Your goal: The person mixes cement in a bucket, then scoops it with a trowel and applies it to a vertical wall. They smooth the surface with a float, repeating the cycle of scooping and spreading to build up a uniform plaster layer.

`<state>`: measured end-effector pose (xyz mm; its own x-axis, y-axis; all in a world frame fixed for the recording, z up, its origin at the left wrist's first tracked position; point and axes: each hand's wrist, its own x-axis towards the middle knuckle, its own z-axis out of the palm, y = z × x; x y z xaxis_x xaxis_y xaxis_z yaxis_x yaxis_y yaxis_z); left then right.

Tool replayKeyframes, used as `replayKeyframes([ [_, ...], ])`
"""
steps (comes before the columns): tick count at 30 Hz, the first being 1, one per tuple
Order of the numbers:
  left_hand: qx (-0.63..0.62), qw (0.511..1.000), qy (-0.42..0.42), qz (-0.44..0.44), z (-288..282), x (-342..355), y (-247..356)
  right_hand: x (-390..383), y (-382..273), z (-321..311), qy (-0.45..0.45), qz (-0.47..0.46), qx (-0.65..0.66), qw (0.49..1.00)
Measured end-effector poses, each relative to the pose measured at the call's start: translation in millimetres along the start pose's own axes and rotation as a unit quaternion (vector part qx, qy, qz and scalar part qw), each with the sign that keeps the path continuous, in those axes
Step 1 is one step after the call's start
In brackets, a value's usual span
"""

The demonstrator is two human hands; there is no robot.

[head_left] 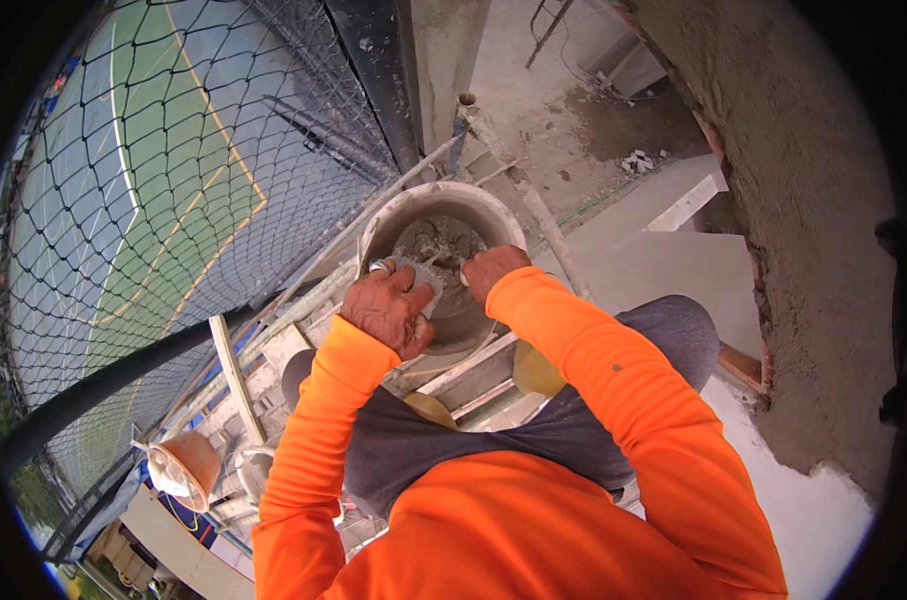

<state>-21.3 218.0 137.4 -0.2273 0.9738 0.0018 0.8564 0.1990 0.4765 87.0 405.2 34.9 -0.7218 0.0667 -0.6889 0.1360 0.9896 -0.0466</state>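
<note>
black netting (263,190) before green-and-blue court (173,75) | orange bucket (205,458), lower left | rough grey wall (818,230), right

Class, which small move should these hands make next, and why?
Perhaps the right hand should stir the grey mix: its surface looks uneven, and both hands are over the bucket, the left hand holding a pale item.

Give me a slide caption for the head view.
Bare left hand and right hand over a round, grey bucket of grey mix, beside black mesh netting.
</note>
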Motion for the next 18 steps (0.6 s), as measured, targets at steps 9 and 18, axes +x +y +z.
replayKeyframes([
  [9,0.139,0.940,0.207,-0.234,-96.8,-164.0,26.9,-50.7,2.7,-59.2,0.037,-0.012,-0.077,0.996],
  [18,0.174,0.759,0.103,-0.619,-5.1,-433.9,15.5,29.7,-44.2,-48.2,0.031,-0.083,-0.224,0.971],
])
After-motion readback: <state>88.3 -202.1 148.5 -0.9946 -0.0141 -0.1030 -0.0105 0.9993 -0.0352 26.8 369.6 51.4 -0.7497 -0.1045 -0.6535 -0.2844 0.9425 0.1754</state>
